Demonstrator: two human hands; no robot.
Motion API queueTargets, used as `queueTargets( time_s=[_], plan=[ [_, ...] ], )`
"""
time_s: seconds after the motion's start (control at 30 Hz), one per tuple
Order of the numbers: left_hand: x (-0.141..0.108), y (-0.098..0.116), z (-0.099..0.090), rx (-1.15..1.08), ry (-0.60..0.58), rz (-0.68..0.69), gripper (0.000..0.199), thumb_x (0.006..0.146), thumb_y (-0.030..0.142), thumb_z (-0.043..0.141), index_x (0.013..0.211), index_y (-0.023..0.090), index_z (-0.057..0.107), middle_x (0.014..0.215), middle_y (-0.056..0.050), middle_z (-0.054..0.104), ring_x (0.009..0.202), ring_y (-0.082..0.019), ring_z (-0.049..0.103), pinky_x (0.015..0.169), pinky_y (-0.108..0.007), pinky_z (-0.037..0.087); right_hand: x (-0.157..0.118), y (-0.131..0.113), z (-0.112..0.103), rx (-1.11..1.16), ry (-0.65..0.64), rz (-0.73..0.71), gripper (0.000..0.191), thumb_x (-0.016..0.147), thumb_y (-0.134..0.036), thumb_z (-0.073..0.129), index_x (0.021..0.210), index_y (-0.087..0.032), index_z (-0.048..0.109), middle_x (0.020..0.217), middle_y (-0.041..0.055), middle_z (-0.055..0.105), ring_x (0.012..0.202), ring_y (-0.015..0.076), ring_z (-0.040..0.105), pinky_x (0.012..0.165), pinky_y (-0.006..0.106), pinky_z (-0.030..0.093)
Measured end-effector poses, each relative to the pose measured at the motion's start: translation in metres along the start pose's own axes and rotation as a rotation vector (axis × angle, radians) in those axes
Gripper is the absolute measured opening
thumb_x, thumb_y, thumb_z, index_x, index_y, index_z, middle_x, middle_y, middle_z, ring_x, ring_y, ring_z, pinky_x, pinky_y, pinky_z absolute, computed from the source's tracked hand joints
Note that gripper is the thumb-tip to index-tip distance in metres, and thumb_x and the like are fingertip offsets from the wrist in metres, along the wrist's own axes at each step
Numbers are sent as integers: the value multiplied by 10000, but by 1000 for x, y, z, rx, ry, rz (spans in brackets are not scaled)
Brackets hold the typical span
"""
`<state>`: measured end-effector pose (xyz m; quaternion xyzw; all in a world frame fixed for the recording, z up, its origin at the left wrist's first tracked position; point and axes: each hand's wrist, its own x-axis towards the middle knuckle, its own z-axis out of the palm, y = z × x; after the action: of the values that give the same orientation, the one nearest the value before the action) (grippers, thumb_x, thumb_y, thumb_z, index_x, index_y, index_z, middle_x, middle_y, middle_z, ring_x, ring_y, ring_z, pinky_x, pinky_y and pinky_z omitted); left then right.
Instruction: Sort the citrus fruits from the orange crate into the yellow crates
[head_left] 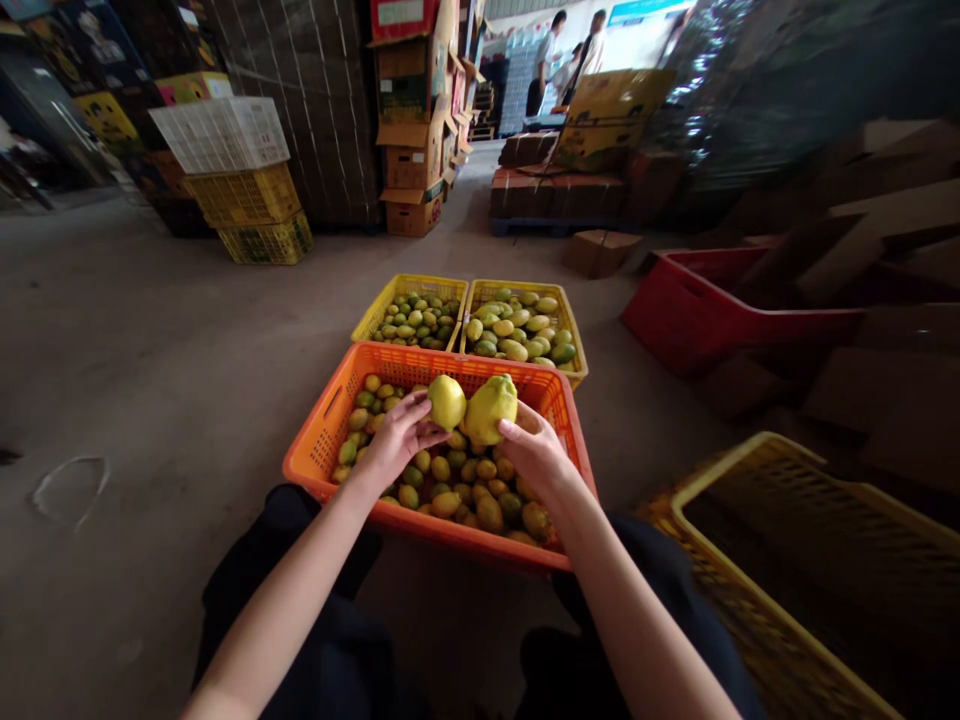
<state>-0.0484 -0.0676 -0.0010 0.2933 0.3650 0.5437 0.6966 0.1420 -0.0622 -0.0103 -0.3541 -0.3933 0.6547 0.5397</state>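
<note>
Above the orange crate [322,425], my left hand [400,435] is closed on a small, round lemon [447,402]. My right hand [536,445] grips a larger, knobbly lemon [491,408] by its side. The two fruits are held up side by side, nearly touching. Below them the crate holds many smaller yellow and green lemons [489,513]. Behind it stand two yellow crates: the left one [367,318] has small greenish fruit, and the right one [576,340] has bigger yellow-green fruit.
A yellow basket [750,460] stands close on my right, with a red bin [675,315] of cardboard beyond it. Stacked crates [251,195] are at the back left, and cardboard boxes [409,165] rise ahead. People [551,60] stand in the distance. A loose strap [71,490] lies on the floor.
</note>
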Motion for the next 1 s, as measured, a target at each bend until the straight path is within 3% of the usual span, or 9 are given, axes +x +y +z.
queueTargets(
  time_s=[0.27,0.5,0.7,0.9,1.0],
  plan=[
    [-1,4,0,212,-46,45,306,713,299,721,980,156,680,1023,-67,660,914,-150,608,752,-229,528,0,1,0,-34,-3,83,446,574,-331,799,986,-209,681,910,35,716,822,221,656,740,341,484],
    [1,11,-7,159,-30,-23,383,727,269,691,1103,209,652,1042,-65,676,928,-184,645,841,-311,512,2,2,-1,81,8,104,350,628,-372,752,934,-243,643,876,15,704,825,221,674,711,371,534],
    [-1,5,-5,182,-87,-87,385,753,283,647,1135,241,648,1094,-57,669,964,-201,642,832,-323,527,2,3,4,114,-26,157,344,682,-438,702,961,-245,642,990,29,692,932,252,651,748,423,554],
    [-5,-5,5,337,36,-98,587,590,216,817,1143,192,620,1106,-65,636,927,-192,621,801,-327,542,-7,9,18,2,10,186,424,610,-343,794,999,-261,648,1020,20,679,915,249,641,720,407,567],
    [-4,-6,4,320,51,-73,583,575,265,831,1111,183,617,1036,-53,646,878,-169,617,790,-315,534,-5,12,17,12,30,181,404,635,-383,770,1001,-266,643,991,17,681,894,248,642,688,387,558]
  ],
)
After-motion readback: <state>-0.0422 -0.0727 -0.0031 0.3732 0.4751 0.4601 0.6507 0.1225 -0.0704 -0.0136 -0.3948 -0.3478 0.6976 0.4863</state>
